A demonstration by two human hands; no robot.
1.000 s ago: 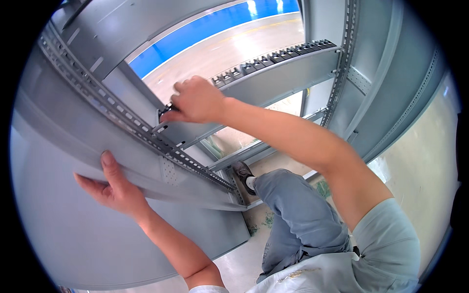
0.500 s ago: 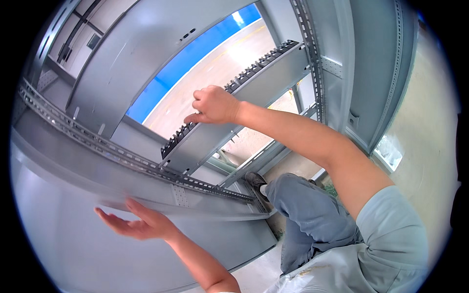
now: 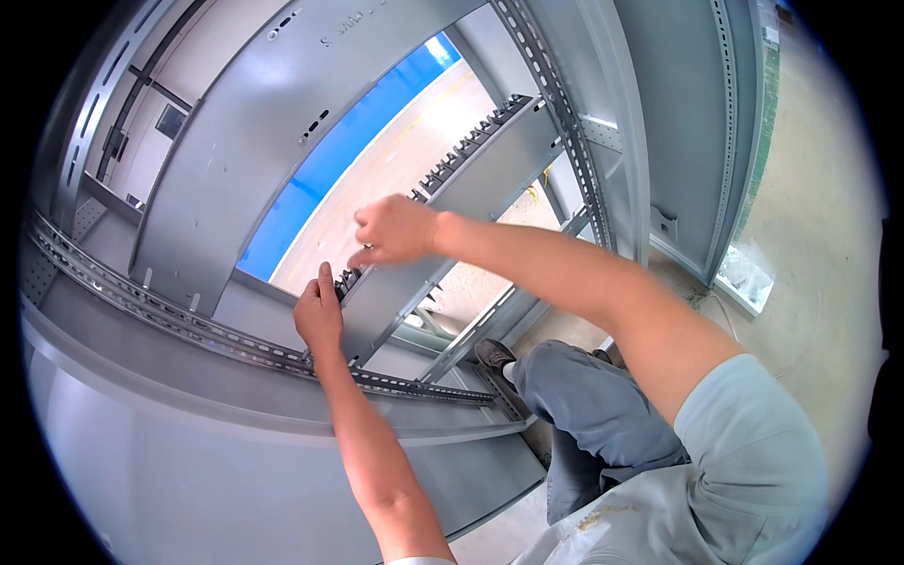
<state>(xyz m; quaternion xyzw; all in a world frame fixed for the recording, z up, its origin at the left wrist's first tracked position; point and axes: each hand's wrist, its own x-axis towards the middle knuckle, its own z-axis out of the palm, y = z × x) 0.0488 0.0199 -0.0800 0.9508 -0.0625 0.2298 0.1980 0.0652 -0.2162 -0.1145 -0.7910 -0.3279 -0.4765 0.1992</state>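
Observation:
A grey metal crossbar (image 3: pixel 471 188) spans the cabinet frame at a slant, with a row of black toothed clips (image 3: pixel 471 141) along its upper edge. Over the lower left part of that row is my right hand (image 3: pixel 400 231), fingers curled and thumb pressed in close to the clips. What it pinches, if anything, is hidden. My left hand (image 3: pixel 320 320) is at the row's lower left end, beside a few clips (image 3: pixel 348 281). One of its digits points up straight; the other fingers are hidden from view.
Perforated rails (image 3: pixel 188 315) edge the cabinet at left, and another perforated rail (image 3: pixel 556 85) stands at right. Above the crossbar is a large grey panel (image 3: pixel 235 132). My bent leg (image 3: pixel 593 395) is below. A clear plastic bag (image 3: pixel 749 273) lies on the floor at right.
My left hand has risen from low at the left, where it was open and held away, to the crossbar's left end. The right hand stays curled over the clips; the view has shifted slightly.

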